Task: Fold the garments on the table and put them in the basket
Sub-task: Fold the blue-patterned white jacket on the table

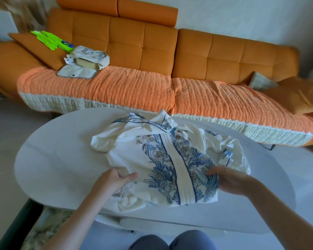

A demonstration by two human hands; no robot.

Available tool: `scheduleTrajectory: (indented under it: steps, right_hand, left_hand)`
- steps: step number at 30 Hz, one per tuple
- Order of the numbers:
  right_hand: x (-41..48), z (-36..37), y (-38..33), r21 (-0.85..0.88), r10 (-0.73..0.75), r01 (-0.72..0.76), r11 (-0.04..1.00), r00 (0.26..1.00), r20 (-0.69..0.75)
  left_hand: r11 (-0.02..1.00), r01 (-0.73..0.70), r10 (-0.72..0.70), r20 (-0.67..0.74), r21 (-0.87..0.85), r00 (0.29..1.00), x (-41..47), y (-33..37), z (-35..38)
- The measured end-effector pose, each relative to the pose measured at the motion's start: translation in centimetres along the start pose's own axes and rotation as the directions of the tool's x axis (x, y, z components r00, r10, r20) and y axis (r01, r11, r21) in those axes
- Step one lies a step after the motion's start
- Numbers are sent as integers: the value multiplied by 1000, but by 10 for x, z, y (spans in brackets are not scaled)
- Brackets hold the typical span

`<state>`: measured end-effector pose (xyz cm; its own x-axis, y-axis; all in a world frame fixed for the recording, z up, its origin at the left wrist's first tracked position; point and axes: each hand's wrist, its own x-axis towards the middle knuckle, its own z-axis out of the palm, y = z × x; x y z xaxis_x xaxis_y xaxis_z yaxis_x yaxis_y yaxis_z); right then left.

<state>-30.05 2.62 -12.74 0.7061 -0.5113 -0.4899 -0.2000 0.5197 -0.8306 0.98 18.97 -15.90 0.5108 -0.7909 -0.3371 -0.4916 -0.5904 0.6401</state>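
Two hands (114, 181) (229, 179) hold one shirt (152, 154) (one table (52, 159)).

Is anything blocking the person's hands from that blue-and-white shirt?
Nothing visible. The left hand pinches the shirt at its edge, and the right hand holds its printed side. No basket is in view.

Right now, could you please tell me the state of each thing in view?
shirt, crumpled, not yet folded, lying on the table.
left hand, pinching the shirt's near left edge.
right hand, holding the shirt's right edge.
white bag, open, on the sofa.
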Motion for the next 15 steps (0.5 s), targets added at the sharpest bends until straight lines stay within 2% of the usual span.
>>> scheduleTrajectory:
  steps: [3, 5, 6, 7, 9, 10, 11, 12, 13, 15]
  right_hand:
    - [2, -2, 7, -229, -38, 34, 973, 999, -14]
    - [-1, -2, 9, -277, -79, 59, 959, 995, -60]
    - [-3, -2, 10, -286, -99, 67, 956, 990, -97]
    - [-4, -2, 12, -295, -114, 66, 953, 982, -148]
    - [-6, -5, 11, -333, -129, 20, 943, 943, -307]
    - [-7, -6, 9, -386, -143, -26, 922, 904, -402]
    - [-9, -6, 6, -474, -159, -107, 874, 859, -487]
    - [-12, -5, 2, -550, -156, -207, 809, 826, -541]
    - [-16, -2, -1, -601, -119, -303, 739, 820, -560]
    - [-23, 8, -7, -653, 15, -466, 597, 820, -572]
  left_hand:
    - [995, -38, 39, -5, 98, 999, 5, -4, 8]
    - [998, -63, 63, -13, -20, 998, 8, -8, 10]
    - [985, -54, 49, -36, -161, 998, 8, -9, 7]
    - [937, -21, -1, -62, -347, 998, 7, -9, 1]
    - [697, 85, -129, -9, -712, 992, 3, -12, -12]
    - [587, 122, -160, 33, -801, 987, 1, -14, -18]
    - [553, 147, -178, 56, -820, 982, 1, -19, -24]
    - [579, 166, -197, 61, -798, 978, 0, -23, -29]
    - [661, 170, -220, 27, -731, 975, 2, -29, -31]
    - [904, 156, -219, -117, -399, 969, 8, -39, -33]
